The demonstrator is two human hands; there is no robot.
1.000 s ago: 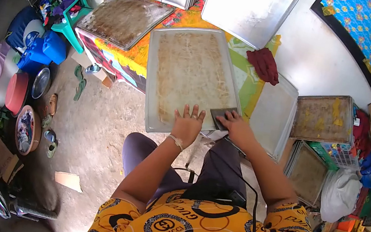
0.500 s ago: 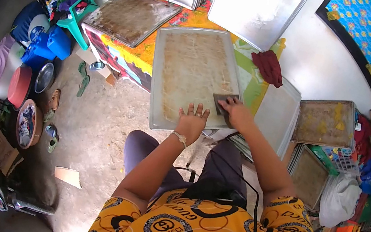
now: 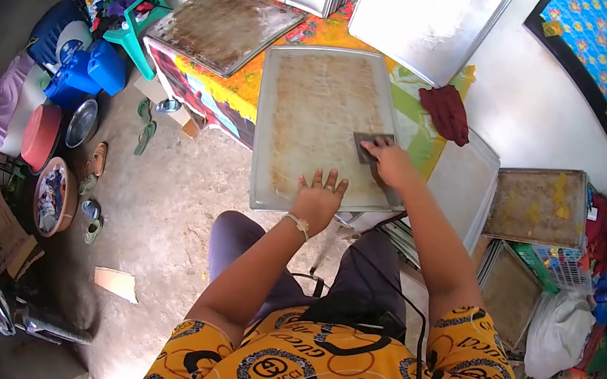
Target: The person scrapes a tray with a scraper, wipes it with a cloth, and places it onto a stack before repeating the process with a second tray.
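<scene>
A large flat metal tray (image 3: 316, 119) with brownish stains lies in front of me, on the near part of the cloth-covered table and reaching past its edge toward my lap. My left hand (image 3: 318, 200) rests open near the tray's close edge, fingers spread on the surface. Under the fingers of my right hand (image 3: 395, 165) is a dark, flat rectangular pad (image 3: 365, 142), pressed to the right side of the tray. Its exact kind is not clear.
A browned tray (image 3: 223, 25) lies at the table's left, with silvery trays (image 3: 423, 16) upright behind. A maroon cloth (image 3: 444, 113) sits at the right edge. More trays (image 3: 536, 206) stand rightward. Slippers (image 3: 144, 137), basins (image 3: 54, 198) and a green chair (image 3: 139, 39) are left.
My right hand has slid the pad up the tray, away from my body. The left hand stays on the near edge. The whole view has shifted slightly.
</scene>
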